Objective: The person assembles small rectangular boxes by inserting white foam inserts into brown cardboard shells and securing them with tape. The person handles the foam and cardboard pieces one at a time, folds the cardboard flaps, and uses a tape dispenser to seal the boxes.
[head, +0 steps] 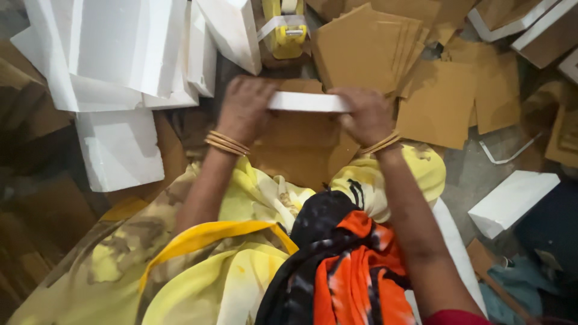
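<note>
Firmly, the left hand and right hand pinch a white foam strip between them, above brown cardboard.

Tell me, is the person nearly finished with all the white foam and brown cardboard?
Hard to say. Nothing here looks like a finished pack. In hand: the left hand and right hand grip a white foam strip over a brown cardboard sheet. Probably left: a stack of cardboard sheets, white foam slabs, another foam block, and a yellow tape dispenser lying unused.
</note>
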